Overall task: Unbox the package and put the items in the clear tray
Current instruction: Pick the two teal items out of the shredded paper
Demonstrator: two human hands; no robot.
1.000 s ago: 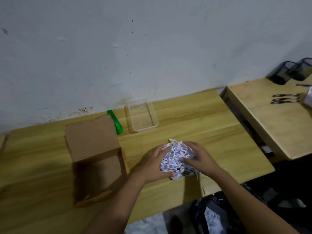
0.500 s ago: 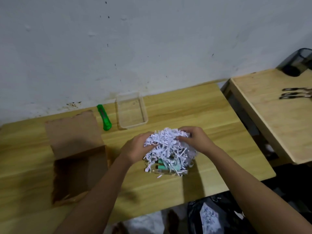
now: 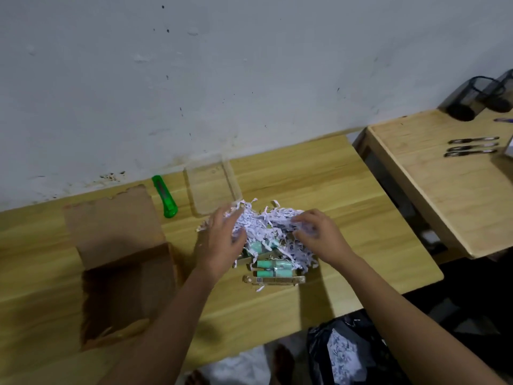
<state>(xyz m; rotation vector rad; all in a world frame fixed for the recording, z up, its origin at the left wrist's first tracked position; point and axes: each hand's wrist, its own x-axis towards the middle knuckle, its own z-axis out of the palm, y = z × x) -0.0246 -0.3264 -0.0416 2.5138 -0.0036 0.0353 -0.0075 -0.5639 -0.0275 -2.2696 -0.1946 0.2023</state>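
Note:
A heap of white shredded paper (image 3: 261,223) lies on the wooden table (image 3: 347,195). My left hand (image 3: 222,240) rests on its left side with fingers spread. My right hand (image 3: 319,234) pinches shreds on its right side. Under the paper, mint-green cylindrical items (image 3: 273,268) and a flat strip-shaped item (image 3: 273,279) show at the front. The open cardboard box (image 3: 119,251) stands to the left, its flap up. The clear tray (image 3: 211,184) sits behind the heap, nothing visible inside.
A green utility knife (image 3: 165,197) lies between box and tray. A second wooden table (image 3: 444,190) to the right holds metal tools (image 3: 472,147) and dark cups (image 3: 472,100). A black bag (image 3: 347,354) with shredded paper sits below the table's front edge.
The bundle of shredded paper, held tight between both hands a second ago, has been spread apart on the table, and the mint-green items underneath have come into view.

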